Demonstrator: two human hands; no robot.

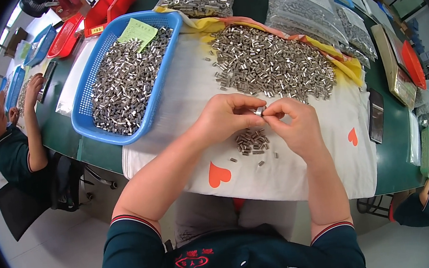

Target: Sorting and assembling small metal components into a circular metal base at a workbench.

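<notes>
"Your left fingers (245,100) and right fingers (281,106) are doing what?"

"They're pinching a small silvery piece (259,111) between their tips, above the white cloth (187,84)."

"And around it?"

"A small pile of metal cylinders (251,143) is lying nearer you; a larger heap (275,63) is spreading beyond, a blue basket (82,113) standing to its left."

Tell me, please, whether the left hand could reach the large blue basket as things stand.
Probably yes: just cloth lies between the left hand and the large blue basket, whose top looks open, though the hand holds a metal piece.
</notes>
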